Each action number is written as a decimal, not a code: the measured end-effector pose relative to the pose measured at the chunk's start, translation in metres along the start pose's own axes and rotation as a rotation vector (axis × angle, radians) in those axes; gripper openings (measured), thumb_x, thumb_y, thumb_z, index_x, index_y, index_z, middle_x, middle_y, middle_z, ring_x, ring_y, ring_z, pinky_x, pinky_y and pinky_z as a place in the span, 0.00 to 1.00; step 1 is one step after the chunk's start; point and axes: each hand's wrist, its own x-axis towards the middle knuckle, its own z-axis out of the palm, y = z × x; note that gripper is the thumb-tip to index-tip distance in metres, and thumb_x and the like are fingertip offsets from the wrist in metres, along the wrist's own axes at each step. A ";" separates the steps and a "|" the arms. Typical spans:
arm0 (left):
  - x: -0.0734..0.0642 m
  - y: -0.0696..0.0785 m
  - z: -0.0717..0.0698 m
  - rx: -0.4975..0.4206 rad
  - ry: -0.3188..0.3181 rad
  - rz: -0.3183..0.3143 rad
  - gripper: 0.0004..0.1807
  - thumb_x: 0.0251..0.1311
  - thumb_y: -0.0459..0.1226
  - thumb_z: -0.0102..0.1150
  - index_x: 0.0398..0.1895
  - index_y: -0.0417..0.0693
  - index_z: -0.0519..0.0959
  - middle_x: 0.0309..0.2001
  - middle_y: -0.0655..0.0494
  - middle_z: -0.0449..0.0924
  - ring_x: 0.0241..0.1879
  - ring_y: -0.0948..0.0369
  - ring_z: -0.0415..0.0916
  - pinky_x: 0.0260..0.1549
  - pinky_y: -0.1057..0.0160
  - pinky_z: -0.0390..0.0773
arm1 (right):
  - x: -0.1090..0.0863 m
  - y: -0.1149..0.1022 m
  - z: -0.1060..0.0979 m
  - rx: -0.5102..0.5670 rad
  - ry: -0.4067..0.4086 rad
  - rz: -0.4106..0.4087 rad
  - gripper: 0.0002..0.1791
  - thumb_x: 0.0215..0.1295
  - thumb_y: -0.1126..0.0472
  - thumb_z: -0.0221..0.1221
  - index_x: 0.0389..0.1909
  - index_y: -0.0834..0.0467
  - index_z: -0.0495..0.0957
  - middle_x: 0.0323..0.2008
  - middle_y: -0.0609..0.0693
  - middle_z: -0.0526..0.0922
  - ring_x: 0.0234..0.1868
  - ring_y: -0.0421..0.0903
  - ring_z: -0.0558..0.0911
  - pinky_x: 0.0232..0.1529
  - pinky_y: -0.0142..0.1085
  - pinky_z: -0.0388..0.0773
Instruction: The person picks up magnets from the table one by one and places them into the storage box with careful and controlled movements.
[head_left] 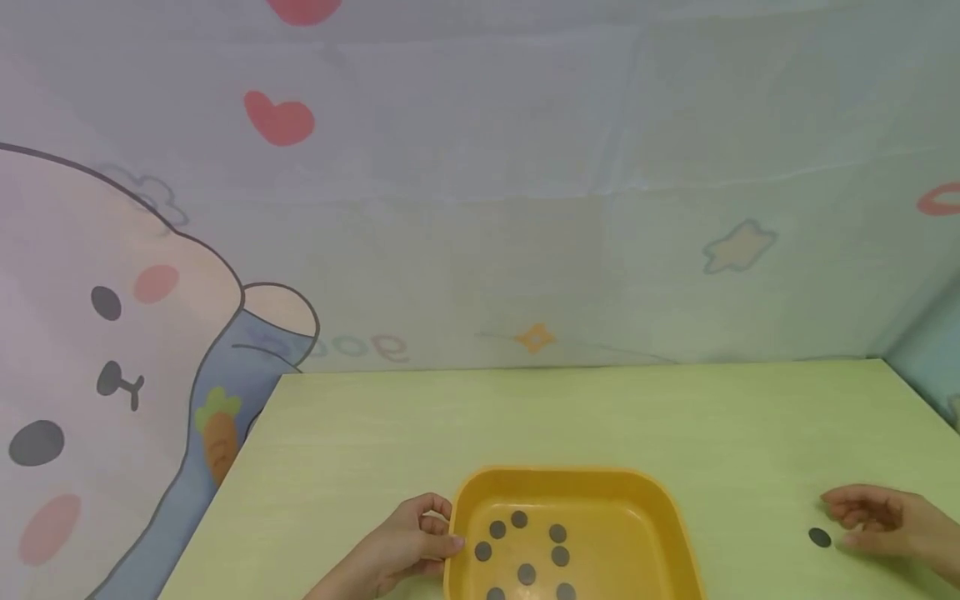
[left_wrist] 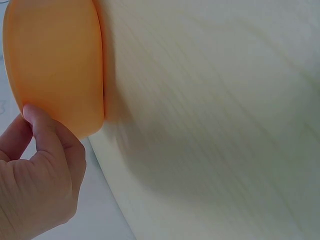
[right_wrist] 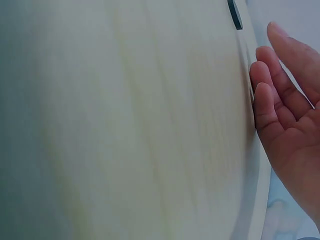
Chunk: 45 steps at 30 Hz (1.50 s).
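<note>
A yellow tray (head_left: 660, 533) with raised walls sits at the table's near edge, its front cut off in the head view. My left hand (head_left: 412, 542) pinches its left rim, the thumb over the edge and the fingers along the outside. In the left wrist view, that hand (left_wrist: 47, 165) grips a corner of the tray (left_wrist: 55, 60). Several dark grey discs (head_left: 527, 574) lie flat inside, mostly towards the left. One more dark disc (head_left: 820, 537) lies on the table to the right. Just beside it, my right hand (head_left: 888, 525) holds nothing, fingers loosely bent and thumb apart.
The pale yellow-green table (head_left: 750, 425) extends back to a wall covering (head_left: 480, 167) printed with cartoon figures. Between the tray and the right-hand disc lies a stretch of bare tabletop. A bluish side panel (head_left: 930, 333) borders the table's right side.
</note>
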 end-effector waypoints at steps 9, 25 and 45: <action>-0.001 0.001 0.002 0.015 0.013 -0.002 0.15 0.55 0.28 0.62 0.40 0.42 0.67 0.26 0.57 0.70 0.23 0.65 0.71 0.21 0.73 0.73 | 0.004 -0.001 0.002 -0.082 -0.064 -0.053 0.27 0.55 0.75 0.60 0.46 0.39 0.78 0.34 0.37 0.78 0.31 0.37 0.74 0.25 0.30 0.70; 0.000 0.000 0.001 0.021 0.009 0.002 0.15 0.54 0.28 0.62 0.41 0.42 0.67 0.26 0.56 0.70 0.23 0.65 0.70 0.21 0.73 0.73 | 0.015 -0.003 0.005 -0.077 -0.200 -0.227 0.23 0.52 0.78 0.60 0.47 0.55 0.78 0.29 0.45 0.74 0.26 0.43 0.67 0.20 0.36 0.63; -0.001 0.001 0.001 0.013 0.006 0.002 0.15 0.55 0.28 0.62 0.40 0.42 0.66 0.26 0.56 0.70 0.22 0.65 0.70 0.21 0.73 0.73 | 0.020 -0.009 0.008 -0.106 -0.238 -0.213 0.19 0.53 0.77 0.61 0.44 0.56 0.79 0.29 0.42 0.75 0.26 0.38 0.71 0.21 0.34 0.68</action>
